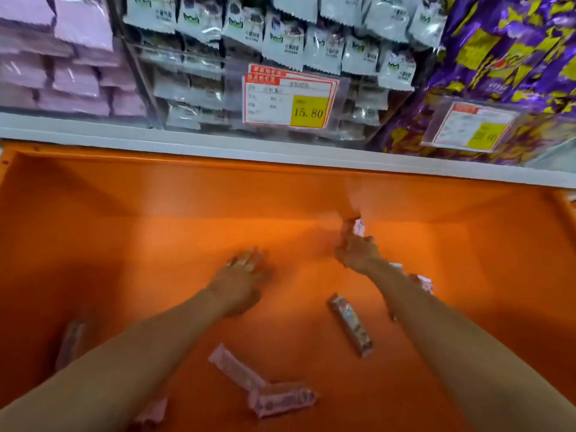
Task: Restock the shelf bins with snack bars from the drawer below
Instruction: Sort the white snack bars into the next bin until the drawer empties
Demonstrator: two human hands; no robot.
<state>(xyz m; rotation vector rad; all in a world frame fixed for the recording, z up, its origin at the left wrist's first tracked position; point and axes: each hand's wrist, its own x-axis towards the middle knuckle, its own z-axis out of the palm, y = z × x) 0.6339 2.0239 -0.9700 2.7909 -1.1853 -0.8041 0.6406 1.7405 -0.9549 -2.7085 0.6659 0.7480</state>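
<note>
A snack bar (357, 227) is gripped by curled fingers of the right hand (358, 254), deep in the orange drawer (124, 244). The left hand (240, 282) is stretched out mid-drawer, but it's too blurred to tell if anything's held. Loose bars (350, 325) are scattered on the drawer floor, nearer its front.

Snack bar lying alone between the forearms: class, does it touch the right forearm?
Apart. The head view shows bare orange drawer floor between the snack bar and the right forearm.
</note>
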